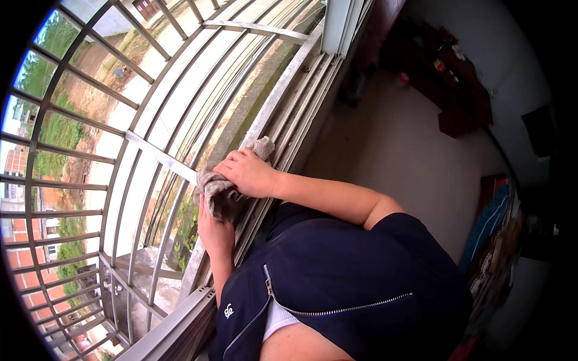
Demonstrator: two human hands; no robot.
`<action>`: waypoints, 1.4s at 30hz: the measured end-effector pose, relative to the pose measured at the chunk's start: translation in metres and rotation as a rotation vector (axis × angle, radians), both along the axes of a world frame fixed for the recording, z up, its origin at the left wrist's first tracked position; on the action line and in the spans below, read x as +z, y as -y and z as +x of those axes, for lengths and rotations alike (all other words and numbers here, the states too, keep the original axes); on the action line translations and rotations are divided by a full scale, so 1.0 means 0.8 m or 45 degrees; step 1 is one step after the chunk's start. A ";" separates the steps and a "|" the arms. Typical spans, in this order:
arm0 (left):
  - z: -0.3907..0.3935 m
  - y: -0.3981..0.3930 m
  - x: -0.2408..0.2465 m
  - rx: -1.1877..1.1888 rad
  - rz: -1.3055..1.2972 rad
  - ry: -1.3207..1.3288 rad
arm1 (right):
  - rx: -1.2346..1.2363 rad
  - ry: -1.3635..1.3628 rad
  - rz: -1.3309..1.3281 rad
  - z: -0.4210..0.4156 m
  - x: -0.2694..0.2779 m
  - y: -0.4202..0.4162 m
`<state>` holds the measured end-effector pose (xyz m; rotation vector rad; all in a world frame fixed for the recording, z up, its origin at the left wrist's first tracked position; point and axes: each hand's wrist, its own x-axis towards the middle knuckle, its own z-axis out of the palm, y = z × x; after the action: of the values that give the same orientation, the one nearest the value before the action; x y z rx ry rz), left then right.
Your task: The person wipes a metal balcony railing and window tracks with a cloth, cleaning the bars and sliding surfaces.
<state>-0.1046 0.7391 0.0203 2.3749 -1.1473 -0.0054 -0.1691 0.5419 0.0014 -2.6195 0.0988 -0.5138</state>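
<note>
A crumpled grey-brown cloth (216, 184) is bunched on the sill at the metal frame of a barred window cage. Over the top of the cloth lies my right hand (250, 173), its fingers curled and gripping it. My left hand (216, 234) holds the lower end from the near side, with its fingertips partly hidden in the folds. Beneath both hands, part of the sliding-window track (300, 101) is covered. The flat metal bar of the cage frame (282, 92) runs alongside the track.
Metal security bars (81, 146) curve outward on the left, with a road and brick buildings beyond. A window sash frame (338, 27) stands ahead. Near my left forearm is another frame section (171, 322). Indoors, dark furniture (465, 85) stands across the floor (375, 144).
</note>
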 end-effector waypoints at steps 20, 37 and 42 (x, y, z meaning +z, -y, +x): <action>0.007 0.077 0.005 -0.207 0.312 0.098 | -0.191 0.061 -0.082 -0.016 -0.009 0.089; 0.016 0.025 0.007 -0.045 -0.597 -0.239 | 0.214 0.217 0.663 -0.031 0.106 0.003; 0.029 -0.004 0.077 0.084 -0.813 0.235 | 0.448 0.545 0.344 -0.016 0.165 0.010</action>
<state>-0.0816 0.7423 0.0818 1.8605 -0.9624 0.5325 -0.1816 0.5341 0.1330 -2.1475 -0.3941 -0.8498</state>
